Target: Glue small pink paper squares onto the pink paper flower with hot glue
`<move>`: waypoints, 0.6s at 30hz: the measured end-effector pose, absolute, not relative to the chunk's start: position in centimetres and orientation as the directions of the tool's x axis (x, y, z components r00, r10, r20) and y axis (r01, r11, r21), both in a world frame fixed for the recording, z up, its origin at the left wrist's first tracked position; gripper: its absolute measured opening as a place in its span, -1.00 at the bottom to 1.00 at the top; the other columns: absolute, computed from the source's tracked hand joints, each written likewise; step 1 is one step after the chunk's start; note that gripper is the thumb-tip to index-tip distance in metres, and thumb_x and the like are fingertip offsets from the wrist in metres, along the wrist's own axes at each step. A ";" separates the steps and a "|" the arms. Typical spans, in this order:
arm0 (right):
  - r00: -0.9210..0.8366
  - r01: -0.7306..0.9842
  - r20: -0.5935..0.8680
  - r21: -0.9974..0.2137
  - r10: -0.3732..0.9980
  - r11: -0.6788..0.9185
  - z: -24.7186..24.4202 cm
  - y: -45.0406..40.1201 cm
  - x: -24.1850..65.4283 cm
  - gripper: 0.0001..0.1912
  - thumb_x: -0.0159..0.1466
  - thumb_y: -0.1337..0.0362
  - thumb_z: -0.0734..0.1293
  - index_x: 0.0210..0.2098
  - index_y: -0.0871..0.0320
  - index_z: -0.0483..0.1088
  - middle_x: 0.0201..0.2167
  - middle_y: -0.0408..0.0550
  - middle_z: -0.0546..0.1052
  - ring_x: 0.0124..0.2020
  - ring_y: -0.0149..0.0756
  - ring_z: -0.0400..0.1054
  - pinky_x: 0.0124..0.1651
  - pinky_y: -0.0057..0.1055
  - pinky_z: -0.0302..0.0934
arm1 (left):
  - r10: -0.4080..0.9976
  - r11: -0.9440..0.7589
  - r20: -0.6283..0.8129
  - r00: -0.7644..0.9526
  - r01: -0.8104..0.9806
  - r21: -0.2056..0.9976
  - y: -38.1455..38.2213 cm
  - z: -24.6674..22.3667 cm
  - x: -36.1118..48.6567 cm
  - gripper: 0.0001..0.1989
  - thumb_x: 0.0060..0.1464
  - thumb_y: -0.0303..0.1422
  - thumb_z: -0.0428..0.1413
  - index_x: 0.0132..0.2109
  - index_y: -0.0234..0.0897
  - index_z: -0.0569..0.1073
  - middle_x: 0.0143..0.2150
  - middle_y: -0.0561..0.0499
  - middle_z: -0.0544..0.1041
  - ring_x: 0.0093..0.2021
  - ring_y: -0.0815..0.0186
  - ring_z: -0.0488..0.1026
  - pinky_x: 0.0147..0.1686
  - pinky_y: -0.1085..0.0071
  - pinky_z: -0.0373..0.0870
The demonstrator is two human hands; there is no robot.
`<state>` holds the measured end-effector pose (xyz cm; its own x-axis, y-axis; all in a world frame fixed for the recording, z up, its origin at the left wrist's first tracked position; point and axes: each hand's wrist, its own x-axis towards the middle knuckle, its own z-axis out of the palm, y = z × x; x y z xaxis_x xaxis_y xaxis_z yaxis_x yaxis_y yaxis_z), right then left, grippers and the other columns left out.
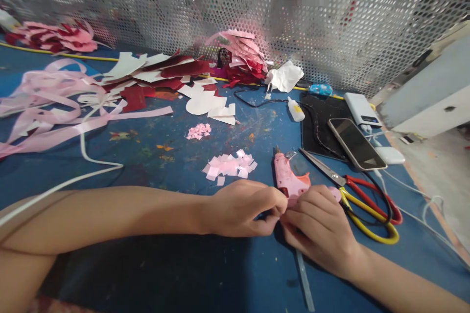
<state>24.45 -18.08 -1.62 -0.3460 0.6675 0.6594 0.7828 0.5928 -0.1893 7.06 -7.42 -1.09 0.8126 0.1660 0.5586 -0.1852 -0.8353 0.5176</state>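
Observation:
My left hand is closed in a pinch, and its fingertips meet those of my right hand. My right hand's fingers are curled together too. Whatever is between the fingertips is hidden or too small to name. Just beyond them lies a pink hot glue gun with an orange trigger, its nozzle pointing away from me. A translucent glue stick juts out toward me from below my right hand. Small pale pink ribbon squares are heaped beyond my left hand, with a smaller pile of pink bits farther back.
Scissors with red and yellow handles lie at right, near a phone, a white power bank and cables. A small glue bottle is farther back. Pink ribbon and paper scraps spread leftward. Perforated metal stands behind.

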 end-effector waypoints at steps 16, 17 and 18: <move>-0.358 0.850 0.599 -0.108 0.716 0.516 0.1 -18.2 25.2 -0.88 0.11 0.39 0.37 -0.35 0.14 0.34 -0.49 -0.14 0.50 -0.39 -0.33 0.33 -0.20 -0.27 0.19 | 0.345 -0.690 0.440 0.829 -0.094 0.718 -7.7 -0.6 7.3 -0.82 -0.01 -0.53 0.10 -0.25 -0.24 0.29 -0.38 0.06 0.56 -0.40 0.42 0.50 -0.35 0.56 0.39; -0.346 0.871 0.597 -0.082 0.724 0.484 0.4 -18.3 25.7 -0.87 0.11 0.36 0.38 -0.36 0.14 0.34 -0.48 -0.13 0.50 -0.38 -0.31 0.33 -0.19 -0.27 0.18 | 0.365 -0.677 0.443 0.819 -0.094 0.730 -7.7 -0.5 7.4 -0.82 -0.01 -0.53 0.10 -0.25 -0.25 0.30 -0.37 0.05 0.56 -0.39 0.42 0.50 -0.34 0.55 0.40; -0.325 0.896 0.600 -0.053 0.731 0.441 0.7 -18.3 26.4 -0.86 0.12 0.31 0.39 -0.37 0.14 0.33 -0.45 -0.11 0.50 -0.36 -0.28 0.34 -0.19 -0.25 0.18 | 0.376 -0.676 0.453 0.808 -0.095 0.731 -7.6 -0.5 7.4 -0.82 -0.01 -0.53 0.10 -0.24 -0.25 0.30 -0.37 0.05 0.56 -0.37 0.42 0.50 -0.32 0.54 0.41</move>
<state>26.35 -18.30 0.67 -0.3247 0.7311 0.6001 0.8958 0.4412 -0.0529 7.37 -7.62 -0.53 0.8084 0.3763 0.4526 -0.0949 -0.6756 0.7311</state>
